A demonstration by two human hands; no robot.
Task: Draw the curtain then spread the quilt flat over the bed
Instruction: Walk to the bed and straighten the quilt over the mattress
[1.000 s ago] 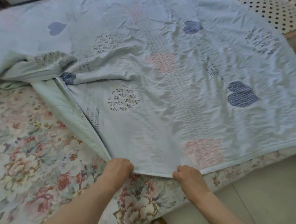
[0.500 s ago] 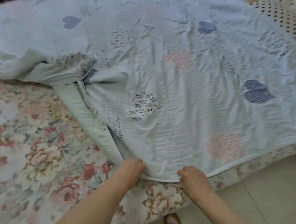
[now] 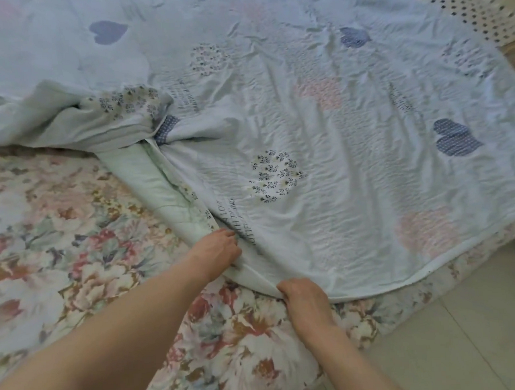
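A pale blue quilt [image 3: 321, 126] with heart patches lies over the right and far part of the bed [image 3: 43, 236], whose floral sheet shows bare at the left. The quilt's left part is folded over and bunched into a twisted ridge near the middle left. My left hand [image 3: 216, 250] grips the folded edge of the quilt where the pale green underside shows. My right hand [image 3: 305, 299] pinches the quilt's near hem at the bed's front edge. No curtain is in view.
A polka-dot pillow [image 3: 479, 19] lies at the far right corner of the bed. Pale tiled floor [image 3: 467, 348] runs along the bed's near right side.
My left hand has slid up along the folded edge, away from my right hand. The view has shifted left, showing more of the bare floral sheet.
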